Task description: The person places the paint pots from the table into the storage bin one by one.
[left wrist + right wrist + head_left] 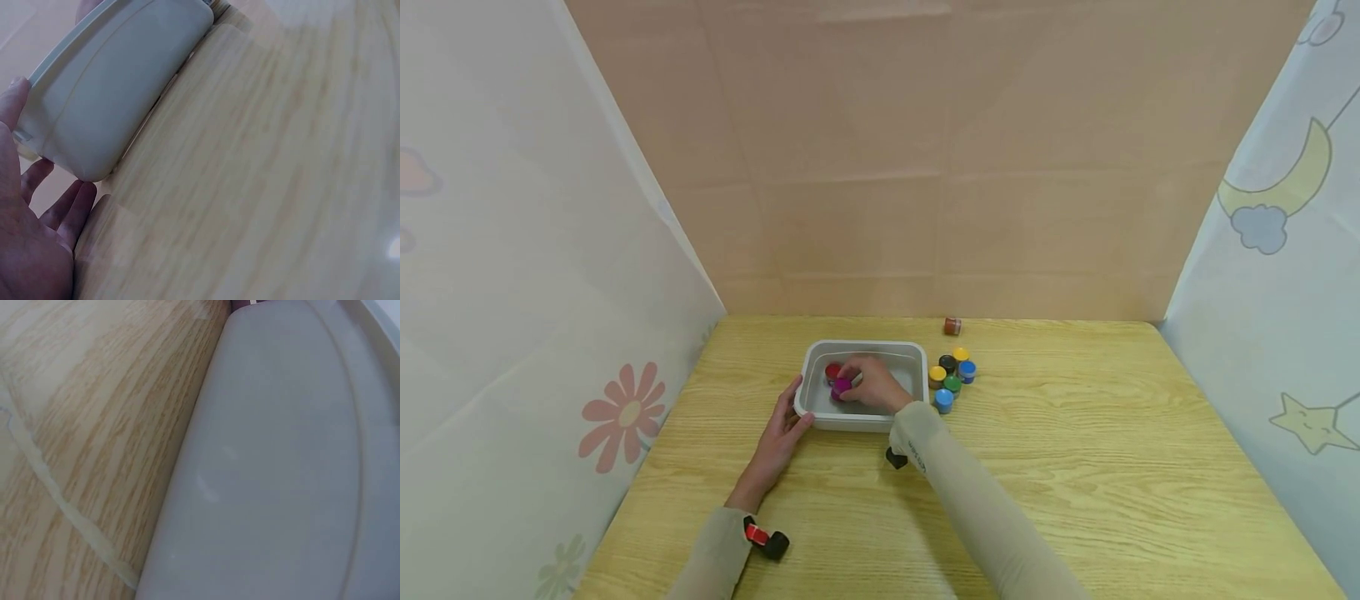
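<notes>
A whitish plastic box [867, 423] stands on the wooden table. My left hand [777, 439] grips its near left corner, the thumb at the front rim and the fingers along the left side. In the left wrist view, that hand [31, 231] has its thumb up by the rim and its fingertips low against the wall. Inside the box, my right hand [874, 383] pinches a small purple-lidded paint pot [841, 388] between thumb and fingers. A red paint pot [832, 372] sits just behind it. The right wrist view shows mainly the box's outer wall [269, 456].
Right of the box stand several small paint pots, among them a light blue one [943, 402], a green one [952, 384] and a black one [947, 363]. A brown pot [952, 326] lies on its side near the table's back edge. Papered walls enclose the table.
</notes>
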Action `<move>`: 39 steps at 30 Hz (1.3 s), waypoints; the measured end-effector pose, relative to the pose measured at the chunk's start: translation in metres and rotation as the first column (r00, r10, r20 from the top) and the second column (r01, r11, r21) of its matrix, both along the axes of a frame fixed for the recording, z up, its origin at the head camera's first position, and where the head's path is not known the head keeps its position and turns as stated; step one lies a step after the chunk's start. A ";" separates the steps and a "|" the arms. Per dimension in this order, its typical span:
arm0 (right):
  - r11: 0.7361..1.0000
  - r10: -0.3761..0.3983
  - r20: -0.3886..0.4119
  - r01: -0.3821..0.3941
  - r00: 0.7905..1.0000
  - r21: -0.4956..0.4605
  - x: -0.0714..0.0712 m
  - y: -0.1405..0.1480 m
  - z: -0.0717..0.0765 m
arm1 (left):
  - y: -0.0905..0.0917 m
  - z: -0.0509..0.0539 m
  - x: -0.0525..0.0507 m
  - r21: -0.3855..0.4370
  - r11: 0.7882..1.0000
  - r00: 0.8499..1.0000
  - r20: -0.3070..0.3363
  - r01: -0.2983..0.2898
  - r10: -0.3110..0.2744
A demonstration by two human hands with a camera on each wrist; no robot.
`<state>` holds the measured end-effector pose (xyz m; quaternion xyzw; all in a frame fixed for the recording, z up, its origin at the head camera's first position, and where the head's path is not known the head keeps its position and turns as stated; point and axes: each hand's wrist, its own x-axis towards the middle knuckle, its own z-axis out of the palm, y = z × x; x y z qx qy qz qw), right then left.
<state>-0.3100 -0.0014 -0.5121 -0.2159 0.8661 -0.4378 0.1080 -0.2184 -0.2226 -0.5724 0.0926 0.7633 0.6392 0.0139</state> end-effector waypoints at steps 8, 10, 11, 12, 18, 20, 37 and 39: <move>1.000 0.006 0.001 -0.006 1.000 0.029 -0.002 0.000 -0.003 | 0.000 -0.001 0.000 0.017 1.000 1.000 0.001 0.007 -0.007; 0.999 0.012 0.006 -0.012 1.000 0.033 -0.002 -0.001 -0.003 | 0.000 -0.001 0.000 0.012 1.000 1.000 -0.003 0.006 -0.006; 0.999 0.015 0.009 -0.016 1.000 0.035 -0.003 -0.001 -0.004 | 0.000 -0.001 0.000 0.008 1.000 1.000 -0.005 0.003 -0.003; 0.999 0.017 0.016 -0.018 1.000 0.037 -0.002 -0.001 -0.004 | 0.000 -0.001 0.000 0.006 1.000 1.000 -0.006 0.001 -0.001; 0.999 0.034 0.037 -0.035 0.999 0.034 -0.002 -0.002 -0.003 | 0.000 0.000 -0.001 0.011 1.000 1.000 -0.011 0.001 -0.001; 0.999 0.044 0.031 -0.045 0.999 0.026 -0.001 -0.001 -0.002 | 0.001 0.000 -0.001 0.017 1.000 1.000 -0.011 0.001 -0.001; 0.995 0.103 0.053 -0.103 0.993 0.006 0.002 -0.001 0.003 | 0.000 0.001 0.000 0.028 1.000 1.000 -0.004 0.010 -0.010; 0.994 0.106 0.050 -0.107 0.993 0.006 0.002 -0.001 0.004 | 0.000 0.001 0.000 0.028 1.000 1.000 -0.005 0.011 -0.011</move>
